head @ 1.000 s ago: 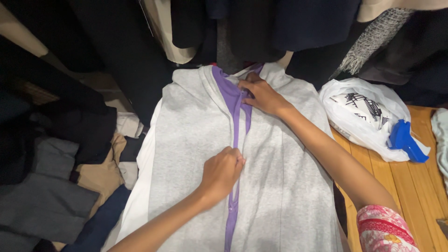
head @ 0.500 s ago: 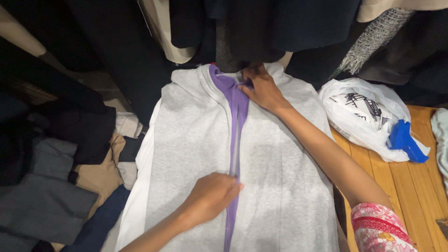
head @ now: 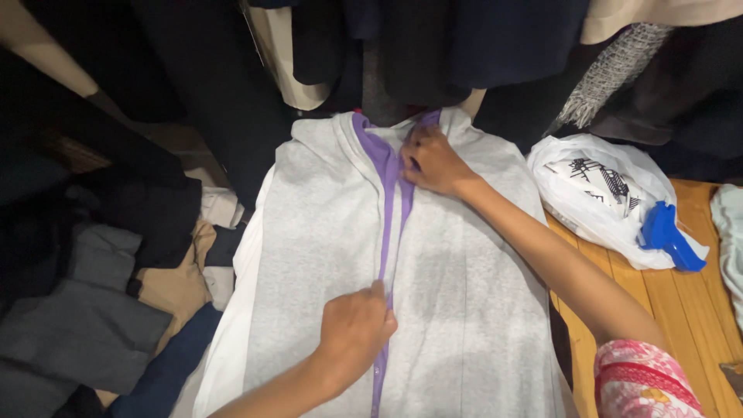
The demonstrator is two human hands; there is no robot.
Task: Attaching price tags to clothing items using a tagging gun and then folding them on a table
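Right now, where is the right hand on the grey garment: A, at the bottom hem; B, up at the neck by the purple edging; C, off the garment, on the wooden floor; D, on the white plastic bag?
B: the right hand rests at the top of the grey garment, pinching the purple edging at the neck, while the left hand sits lower on the front opening.

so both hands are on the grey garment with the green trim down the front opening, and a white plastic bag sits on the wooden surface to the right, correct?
Not quite: the trim on the grey garment is purple, not green, as the head view shows. The left hand, right hand and white plastic bag are as you say.
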